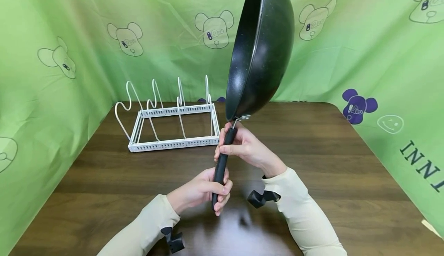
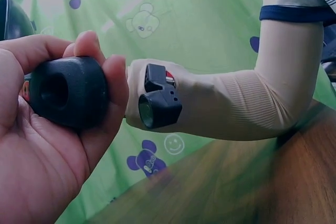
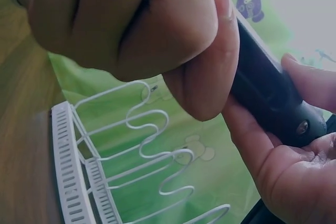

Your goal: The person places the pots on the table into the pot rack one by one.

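Note:
A deep black wok-shaped frying pan (image 1: 270, 51) is held up above the table, its bowl at the top and its opening facing left. My right hand (image 1: 248, 146) grips the upper part of its black handle (image 1: 222, 167), close to the metal joint under the bowl, with the thumb laid across. Lower down, my left hand (image 1: 204, 190) holds the handle near its end, fingers curled round it. In the left wrist view, the handle's rounded butt (image 2: 84, 98) with its hole sits between the left thumb and fingers.
Behind and left of the hands, a white pan rack (image 1: 173, 145) with several curved wire dividers stands on the brown wooden table (image 1: 329, 163). Part of it is close behind the right hand in the head view. A green printed cloth (image 1: 166, 28) surrounds the back and sides.

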Available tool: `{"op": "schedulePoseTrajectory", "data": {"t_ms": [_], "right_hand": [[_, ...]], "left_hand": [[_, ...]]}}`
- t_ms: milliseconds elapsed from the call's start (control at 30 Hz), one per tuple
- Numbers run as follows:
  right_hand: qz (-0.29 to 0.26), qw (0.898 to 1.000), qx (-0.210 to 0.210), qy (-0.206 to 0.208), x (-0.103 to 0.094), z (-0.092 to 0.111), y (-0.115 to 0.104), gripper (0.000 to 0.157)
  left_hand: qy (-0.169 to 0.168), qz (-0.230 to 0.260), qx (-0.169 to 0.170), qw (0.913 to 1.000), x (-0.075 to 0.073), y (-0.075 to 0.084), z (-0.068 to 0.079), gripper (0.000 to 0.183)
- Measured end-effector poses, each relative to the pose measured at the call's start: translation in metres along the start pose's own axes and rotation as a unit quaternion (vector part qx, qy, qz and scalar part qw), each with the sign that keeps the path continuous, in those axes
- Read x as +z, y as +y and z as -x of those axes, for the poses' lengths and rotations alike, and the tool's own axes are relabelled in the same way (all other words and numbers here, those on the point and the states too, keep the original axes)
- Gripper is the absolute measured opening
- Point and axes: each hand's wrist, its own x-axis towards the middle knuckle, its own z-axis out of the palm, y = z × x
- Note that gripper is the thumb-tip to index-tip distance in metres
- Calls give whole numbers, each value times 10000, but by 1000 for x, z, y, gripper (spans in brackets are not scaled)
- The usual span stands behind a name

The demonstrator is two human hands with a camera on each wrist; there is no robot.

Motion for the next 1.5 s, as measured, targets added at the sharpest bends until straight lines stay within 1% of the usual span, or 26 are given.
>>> {"op": "schedulePoseTrajectory", "data": {"t_ms": [233, 500, 700, 867, 1100, 1167, 1300, 1333, 1367, 1500], "right_hand": [[131, 9999, 5, 107, 8, -6, -5, 36], [339, 9991, 157, 177, 16, -12, -9, 36], [209, 9996, 156, 109, 21, -20, -5, 40], [339, 9991, 232, 33, 25, -25, -1, 41], [454, 9987, 213, -44, 32, -29, -4, 43], [446, 9988, 206, -67, 34, -29, -4, 45], [467, 9985, 263, -82, 35, -31, -2, 46], [452, 9985, 291, -86, 35, -32, 0, 46], [454, 9984, 315, -89, 35, -33, 1, 46], [362, 9984, 411, -169, 36, -39, 9, 46]], "left_hand": [[-276, 0, 201, 9994, 1, 3, 3, 18], [-606, 91, 484, 9969, -4, 3, 7, 18], [-861, 81, 644, 9942, -10, 1, 11, 18], [-993, 116, 736, 9923, -14, 0, 15, 19], [-1255, 128, 854, 9883, -19, -2, 18, 19], [-1293, 94, 887, 9876, -20, -2, 18, 19], [-1245, -52, 955, 9876, -24, -3, 19, 20], [-1225, -90, 989, 9875, -26, -4, 20, 20], [-1219, -111, 1033, 9871, -33, -10, 21, 19], [-1185, -75, 1137, 9864, -40, -14, 26, 19]]}}
